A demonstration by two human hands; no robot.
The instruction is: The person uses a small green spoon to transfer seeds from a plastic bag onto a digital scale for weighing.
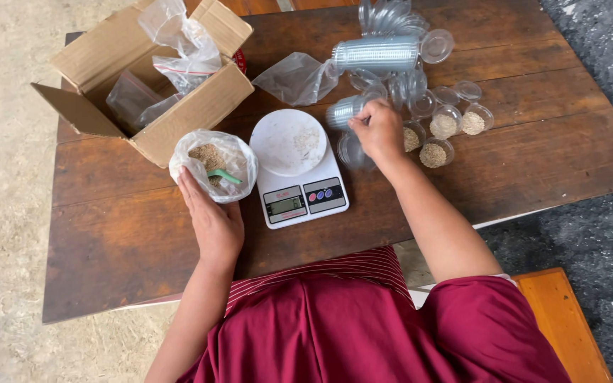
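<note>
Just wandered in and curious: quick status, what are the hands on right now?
Left hand resting against open bag of grain. Right hand gripping stack of clear cups. White scale between them, nothing blocking.

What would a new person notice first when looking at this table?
Probably the white kitchen scale in the middle of the dark wooden table, with a little grain on its round plate. Left of it, the left hand rests against a plastic bag of grain with a green scoop inside. To the right, the right hand grips a small clear plastic cup beside several filled cups.
</note>
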